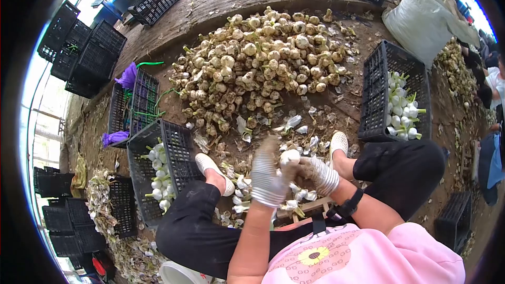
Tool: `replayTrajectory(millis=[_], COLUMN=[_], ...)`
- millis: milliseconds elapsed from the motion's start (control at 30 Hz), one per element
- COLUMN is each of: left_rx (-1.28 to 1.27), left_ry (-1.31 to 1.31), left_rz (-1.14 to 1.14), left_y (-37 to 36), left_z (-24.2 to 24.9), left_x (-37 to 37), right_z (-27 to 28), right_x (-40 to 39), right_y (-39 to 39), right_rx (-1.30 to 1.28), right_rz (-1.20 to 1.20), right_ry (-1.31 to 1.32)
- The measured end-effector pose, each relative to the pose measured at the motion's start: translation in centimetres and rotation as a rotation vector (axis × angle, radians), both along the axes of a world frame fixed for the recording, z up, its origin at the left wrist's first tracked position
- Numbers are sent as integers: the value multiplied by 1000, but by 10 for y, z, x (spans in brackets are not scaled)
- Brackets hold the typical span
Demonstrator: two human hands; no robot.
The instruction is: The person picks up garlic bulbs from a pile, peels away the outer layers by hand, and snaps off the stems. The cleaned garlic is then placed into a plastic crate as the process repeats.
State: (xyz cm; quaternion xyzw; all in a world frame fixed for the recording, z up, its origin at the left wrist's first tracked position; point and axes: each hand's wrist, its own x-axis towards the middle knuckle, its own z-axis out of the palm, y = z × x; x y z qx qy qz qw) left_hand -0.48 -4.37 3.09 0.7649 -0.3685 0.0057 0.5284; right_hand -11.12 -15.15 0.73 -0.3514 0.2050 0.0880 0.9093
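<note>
A white peeled garlic bulb [289,158] sits at the fingertips of my right hand [320,174], which wears a striped work glove and closes on it. My left hand [267,176], gloved the same way, is right beside the bulb; its fingers are smeared by motion. Below both hands, cleaned garlic bulbs [243,185] with short green stems lie between my feet. Beyond them rises a large heap of unpeeled garlic [258,63], brown with soil, with loose skins [289,123] scattered along its near side.
At my left stands a black crate [181,150] with cleaned garlic; another crate [374,92] is at my right. Purple and green netting [126,78] hangs on a crate farther left. A white sack [423,18] leans at the back right. Another person [494,87] is at the right edge.
</note>
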Motion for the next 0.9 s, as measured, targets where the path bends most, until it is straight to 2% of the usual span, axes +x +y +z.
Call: replayTrajectory(millis=[33, 67, 100, 133, 200, 233, 267, 333, 400, 500, 600, 667, 700, 800, 900], left_rx=[109, 164, 168, 164, -111, -10, -96, -256, -360, -166, 34, 126, 76, 33, -136], left_ry=[-251, -120, 346, 812, 1225, 1109, 1064, 979, 1070, 595, 284, 171, 43, -45, 100], left_rz=[-20, -46, -78, -110, -240, -201, -131, -7, -163, -238, -151, -128, -114, -63, -23], left_y=[-3, 1, 3, 4, 9, 12, 14, 17, 23, 18, 14, 13, 11, 7, 1], left_z=[-1, -3, -4, -5, -19, -30, -30, -32, -12, 14, 14, 15, 8, -1, -17], left_x=[-3, -6, -5, -4, 13, 18, 21, 22, 26, 6, -3, -6, -7, -13, -12], right_z=[13, 19, 9, 3, -6, -8, -6, 6, -8, -11, 11, 11, 10, -6, -12], right_x=[1, 1, -3, -6, -6, -4, 0, -3, -6, -3, -1, -2, -2, -7, -8], right_y=[1, 2, 4, 2, 1, 4, 8, 0, -3, -1, -2, -4, -6, -6, -4], right_rx=[-16, -31, -144, -111, -47, -81, -117, 295, 457, 713, 360, 213, 140, 39, 68], right_rz=[24, 47, 91, 110, 156, 91, 28, -3, 35, 109, 3, 29, 39, 48, 75], right_ry=[43, 89, 3, -19, -66, -85, -104, -8, -98, -297, -19, -22, -24, -41, -39])
